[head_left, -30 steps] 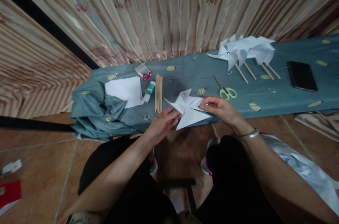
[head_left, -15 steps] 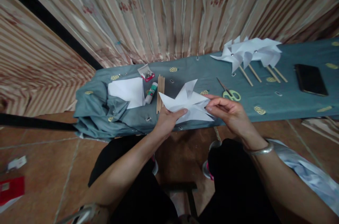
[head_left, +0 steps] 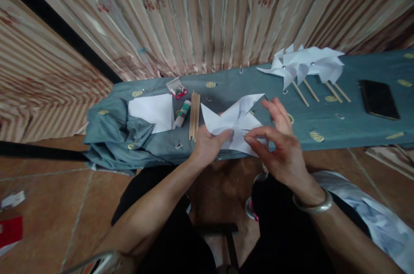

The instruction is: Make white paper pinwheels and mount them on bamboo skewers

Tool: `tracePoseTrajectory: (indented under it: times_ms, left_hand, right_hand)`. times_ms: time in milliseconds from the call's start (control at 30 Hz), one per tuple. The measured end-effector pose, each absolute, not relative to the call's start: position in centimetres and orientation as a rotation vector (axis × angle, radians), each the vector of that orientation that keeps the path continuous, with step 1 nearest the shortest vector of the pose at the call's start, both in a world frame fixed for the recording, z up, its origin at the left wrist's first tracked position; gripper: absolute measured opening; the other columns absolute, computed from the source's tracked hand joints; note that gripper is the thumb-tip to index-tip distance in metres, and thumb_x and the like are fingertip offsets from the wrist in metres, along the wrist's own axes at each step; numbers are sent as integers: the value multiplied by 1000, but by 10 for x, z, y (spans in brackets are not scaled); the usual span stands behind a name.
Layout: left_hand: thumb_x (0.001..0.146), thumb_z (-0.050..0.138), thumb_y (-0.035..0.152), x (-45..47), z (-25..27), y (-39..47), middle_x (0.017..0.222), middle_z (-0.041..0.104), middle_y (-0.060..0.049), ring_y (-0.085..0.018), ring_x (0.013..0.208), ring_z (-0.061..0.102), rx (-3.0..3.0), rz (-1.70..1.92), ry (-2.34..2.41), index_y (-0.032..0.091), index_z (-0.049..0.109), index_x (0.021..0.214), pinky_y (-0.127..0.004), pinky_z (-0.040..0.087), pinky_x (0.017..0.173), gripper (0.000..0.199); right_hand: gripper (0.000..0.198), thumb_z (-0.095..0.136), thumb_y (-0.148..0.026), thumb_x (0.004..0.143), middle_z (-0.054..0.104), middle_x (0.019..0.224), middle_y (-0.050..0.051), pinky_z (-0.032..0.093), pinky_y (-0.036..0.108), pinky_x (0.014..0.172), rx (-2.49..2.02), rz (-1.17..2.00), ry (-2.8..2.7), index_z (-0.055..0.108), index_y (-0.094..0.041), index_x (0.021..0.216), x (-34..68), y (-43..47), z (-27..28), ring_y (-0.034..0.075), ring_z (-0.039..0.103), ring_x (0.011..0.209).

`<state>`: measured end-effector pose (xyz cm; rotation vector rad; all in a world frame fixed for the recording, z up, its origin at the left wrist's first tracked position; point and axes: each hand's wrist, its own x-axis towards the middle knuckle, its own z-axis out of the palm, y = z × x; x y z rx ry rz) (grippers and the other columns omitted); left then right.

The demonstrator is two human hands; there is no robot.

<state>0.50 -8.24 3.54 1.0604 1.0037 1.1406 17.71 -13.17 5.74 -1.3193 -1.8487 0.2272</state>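
Observation:
A white paper pinwheel [head_left: 226, 124] with folded blades is over the near edge of the cloth-covered table. My left hand [head_left: 208, 144] grips it from the left, thumb on top near the middle and fingers underneath. At the pinwheel's right side, my right hand [head_left: 280, 144] pinches a thumbtack [head_left: 245, 136] between thumb and forefinger; only a small dark tip shows. The other fingers of that hand are raised and apart. Just left of the pinwheel lie several wooden sticks [head_left: 194, 115], a glue stick [head_left: 183, 113] and an opened box of tacks [head_left: 177, 89].
Sheets of white paper [head_left: 153, 110] rest at the left, partly under bunched cloth [head_left: 106, 129]. Several pinwheels on sticks [head_left: 310, 64] lie at the back right, near a black phone-like thing [head_left: 380, 99]. Scissors [head_left: 291, 118] are mostly hidden behind my right hand. A curtain [head_left: 200, 19] hangs behind.
My right hand has come off the pinwheel's right blade and moved towards its middle, upper fingers lifting. The pinwheel has turned and tilted in my left hand. The scissors are now mostly covered.

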Motion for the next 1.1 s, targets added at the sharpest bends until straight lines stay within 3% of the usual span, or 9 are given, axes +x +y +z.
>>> tracePoseTrajectory:
  times_ms: [367,700,1100]
  left_hand:
    - [67,74,26,11,36,-86,98,75,-6,-22,91,69,1217,1074,1027,14,65,111,-33,55,82,47]
    - [65,76,26,11,39,-91,94,74,-5,-21,85,68,1156,1089,997,15,68,106,-32,54,81,43]
    - [66,75,24,10,41,-92,90,74,-4,-21,82,67,1157,1096,984,15,69,105,-31,53,79,40]
  right_hand:
    - [6,62,-28,88,37,154,-1,27,58,116,-1295,-3,-1868,64,-25,84,173,-128,53,33,25,146]
    - [8,62,-31,88,39,153,-2,22,58,118,-1314,162,-1826,67,-26,84,173,-128,56,31,22,147]
    - [12,62,-33,88,40,152,-3,26,56,118,-1353,249,-1814,68,-27,82,171,-130,61,32,22,147]
